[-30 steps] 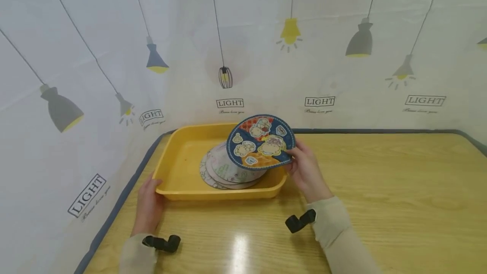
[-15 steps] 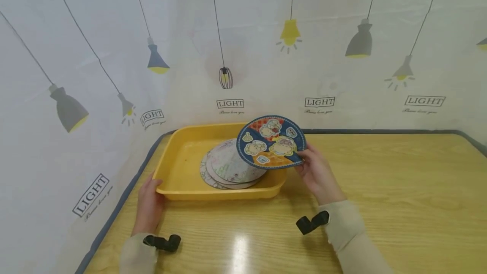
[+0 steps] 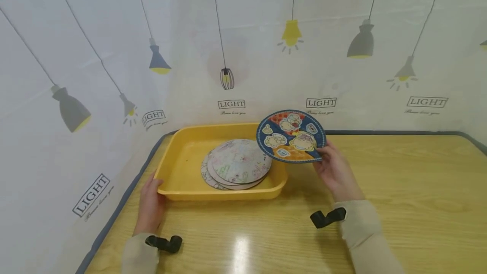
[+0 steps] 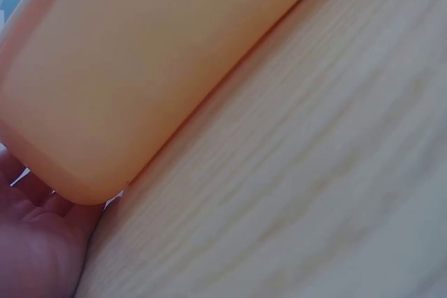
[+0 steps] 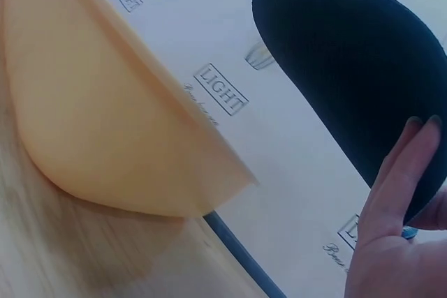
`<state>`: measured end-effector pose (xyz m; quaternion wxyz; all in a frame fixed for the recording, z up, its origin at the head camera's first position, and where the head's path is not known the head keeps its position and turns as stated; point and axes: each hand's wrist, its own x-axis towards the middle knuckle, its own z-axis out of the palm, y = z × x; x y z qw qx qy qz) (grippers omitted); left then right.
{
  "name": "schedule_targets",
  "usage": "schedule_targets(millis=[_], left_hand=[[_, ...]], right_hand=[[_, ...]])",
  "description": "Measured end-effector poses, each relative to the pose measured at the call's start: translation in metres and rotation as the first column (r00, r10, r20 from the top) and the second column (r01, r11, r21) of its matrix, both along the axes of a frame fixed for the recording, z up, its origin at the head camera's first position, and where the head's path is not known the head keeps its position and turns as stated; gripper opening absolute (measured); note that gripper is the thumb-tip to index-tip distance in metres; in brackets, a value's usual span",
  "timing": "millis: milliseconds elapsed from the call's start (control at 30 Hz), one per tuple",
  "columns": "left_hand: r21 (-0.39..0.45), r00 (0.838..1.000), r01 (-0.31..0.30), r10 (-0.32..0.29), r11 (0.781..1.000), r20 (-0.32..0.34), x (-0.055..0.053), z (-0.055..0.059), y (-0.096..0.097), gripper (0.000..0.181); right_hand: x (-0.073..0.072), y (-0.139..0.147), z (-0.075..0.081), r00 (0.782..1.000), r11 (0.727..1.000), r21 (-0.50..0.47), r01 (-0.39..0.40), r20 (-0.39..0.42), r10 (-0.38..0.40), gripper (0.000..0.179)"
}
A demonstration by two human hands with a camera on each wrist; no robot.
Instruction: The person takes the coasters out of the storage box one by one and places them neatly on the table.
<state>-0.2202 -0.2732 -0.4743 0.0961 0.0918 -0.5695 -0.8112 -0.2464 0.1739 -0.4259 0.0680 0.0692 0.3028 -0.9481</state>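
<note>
The lower discs in the tray lie mostly hidden under the top one, and the left hand, cut off in its own wrist view, holds the tray's near left corner. The right hand pinches the mat, raised at the tray's right side and hiding the far right corner from the head camera, which alone shows the mat's printed face; the right wrist view alone shows its dark underside, with fingers against it.
</note>
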Motion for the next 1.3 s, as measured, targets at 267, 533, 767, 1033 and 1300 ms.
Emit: schedule_targets(millis=[267, 533, 767, 1033, 1300], left_hand=[[-0.018, 1.0, 0.017, -0.017, 1.0, 0.007, 0.001, 0.001, 0.001, 0.049], [-0.043, 0.999, 0.026, -0.025, 0.999, 0.023, 0.002, 0.003, 0.001, 0.048], [-0.033, 1.0, 0.019, -0.018, 0.999, 0.023, 0.002, 0.002, 0.0, 0.047], [-0.056, 1.0, 0.024, -0.023, 0.998, 0.019, 0.002, -0.001, -0.002, 0.047], [-0.064, 0.999, 0.036, -0.035, 0.997, 0.012, 0.002, -0.002, -0.003, 0.048]], right_hand=[[0.004, 0.026, 0.002, 0.999, 0.994, -0.11, 0.008, -0.047, -0.013, 0.038], [0.003, 0.044, 0.002, 0.998, 0.989, -0.148, 0.032, -0.045, -0.039, 0.038], [0.005, 0.054, 0.003, 0.992, 0.983, -0.186, 0.011, -0.125, -0.035, 0.038], [0.006, 0.062, 0.005, 0.991, 0.979, -0.202, 0.038, -0.116, -0.063, 0.034], [0.008, 0.072, 0.003, 0.989, 0.973, -0.223, 0.061, -0.119, -0.09, 0.034]])
